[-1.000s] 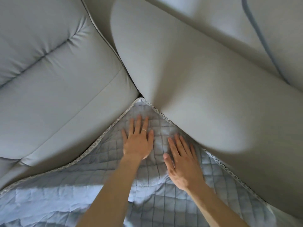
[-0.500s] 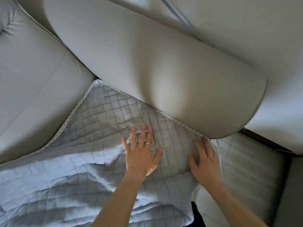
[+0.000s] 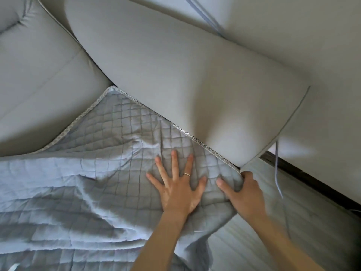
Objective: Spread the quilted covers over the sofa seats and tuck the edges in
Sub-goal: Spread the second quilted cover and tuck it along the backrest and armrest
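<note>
Now the quilted cover point(image 3: 117, 133) lies rumpled across the sofa seat point(image 3: 263, 241), its trimmed edge against the grey back cushion point(image 3: 185, 85), your left hand point(image 3: 175, 188) pressing it flat, grip released, your right hand point(image 3: 244, 192) grip clenched round its corner.

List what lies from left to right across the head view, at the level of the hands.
quilted cover, rumpled → left hand, pressed flat on the cover → right hand, gripping the cover's corner → pale ribbed surface
</note>
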